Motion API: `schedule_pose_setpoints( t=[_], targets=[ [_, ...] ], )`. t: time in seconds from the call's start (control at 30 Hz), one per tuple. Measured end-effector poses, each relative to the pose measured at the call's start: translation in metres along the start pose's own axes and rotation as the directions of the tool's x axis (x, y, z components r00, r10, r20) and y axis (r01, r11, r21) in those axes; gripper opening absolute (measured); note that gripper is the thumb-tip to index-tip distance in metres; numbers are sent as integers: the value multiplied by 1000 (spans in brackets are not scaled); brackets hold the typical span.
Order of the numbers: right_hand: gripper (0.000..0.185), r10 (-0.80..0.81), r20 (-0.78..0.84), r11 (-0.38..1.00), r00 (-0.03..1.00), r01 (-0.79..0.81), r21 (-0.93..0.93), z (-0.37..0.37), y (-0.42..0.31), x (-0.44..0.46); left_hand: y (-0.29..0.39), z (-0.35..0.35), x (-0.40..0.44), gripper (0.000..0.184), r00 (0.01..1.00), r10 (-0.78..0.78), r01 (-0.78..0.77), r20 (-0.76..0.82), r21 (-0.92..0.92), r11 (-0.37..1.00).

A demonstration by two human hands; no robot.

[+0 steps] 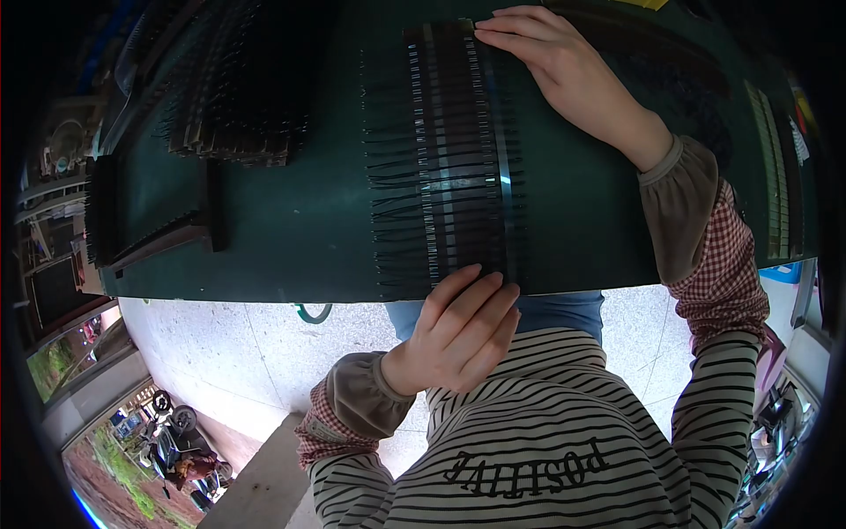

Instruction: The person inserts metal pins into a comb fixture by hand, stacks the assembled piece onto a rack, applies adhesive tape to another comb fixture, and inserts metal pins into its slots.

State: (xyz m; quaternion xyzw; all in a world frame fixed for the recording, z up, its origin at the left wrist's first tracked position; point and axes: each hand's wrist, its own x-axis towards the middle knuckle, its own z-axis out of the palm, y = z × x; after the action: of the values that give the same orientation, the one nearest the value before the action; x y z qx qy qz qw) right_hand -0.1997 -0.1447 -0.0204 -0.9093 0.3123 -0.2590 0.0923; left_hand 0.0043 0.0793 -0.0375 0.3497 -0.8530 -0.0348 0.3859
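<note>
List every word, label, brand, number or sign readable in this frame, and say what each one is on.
"POSITIVE": dark lettering on the striped shirt, upside down in this view.
Pale patch on the checked cuff of the left sleeve: seems to carry marks, too small and blurred to read.
No other text is readable.

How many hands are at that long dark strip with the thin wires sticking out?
2: the left hand at the near end of the strip, and the right hand at its far end. Neither is hidden.
</note>
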Motion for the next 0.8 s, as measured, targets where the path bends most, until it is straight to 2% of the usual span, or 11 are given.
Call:
schedule_pose_setpoints(
  t=[0.8],
  targets=[
    [41, -22, -11, 1000, 1000, 22, -1, 5, 7, -3, 0, 1, -1, 25, 1000, -13, 13, 0, -5, 1000]
  ],
)
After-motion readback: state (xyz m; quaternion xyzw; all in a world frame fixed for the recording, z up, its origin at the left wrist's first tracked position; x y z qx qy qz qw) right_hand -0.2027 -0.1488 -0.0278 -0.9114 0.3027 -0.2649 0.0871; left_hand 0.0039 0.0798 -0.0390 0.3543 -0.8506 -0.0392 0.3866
